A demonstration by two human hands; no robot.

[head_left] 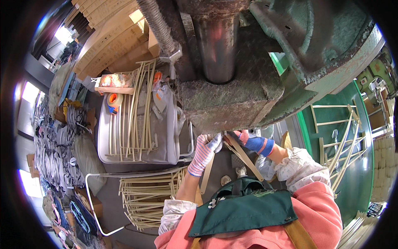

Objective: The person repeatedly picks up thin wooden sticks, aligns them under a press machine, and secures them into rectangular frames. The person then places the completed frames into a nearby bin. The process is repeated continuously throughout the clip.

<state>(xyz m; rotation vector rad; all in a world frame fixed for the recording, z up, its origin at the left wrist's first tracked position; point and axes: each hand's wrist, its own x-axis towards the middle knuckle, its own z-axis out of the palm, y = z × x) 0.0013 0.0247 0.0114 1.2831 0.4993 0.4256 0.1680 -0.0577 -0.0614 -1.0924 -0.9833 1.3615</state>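
My left hand (pixel 207 150), in a pink-and-white striped glove with grey fingertips, is closed at the upper end of a cream flat strip (pixel 207 176) that hangs down toward my lap. My right hand (pixel 253 143), in a blue-and-pink glove, is closed at the top of a second cream flat strip (pixel 245 158), slanting down to the right. The upper ends come close together just below the block of a large green machine (pixel 230 101). That block hides the strips' tips and some of my fingertips, so I cannot tell whether the strips are joined.
Left of the machine, a white table (pixel 168 143) carries several long strips (pixel 137 112), a tape roll (pixel 115 100) and a box (pixel 116 83). A strip pile (pixel 151 195) lies below it. Strip frames (pixel 340 141) rest on a green surface (pixel 352 182) at right.
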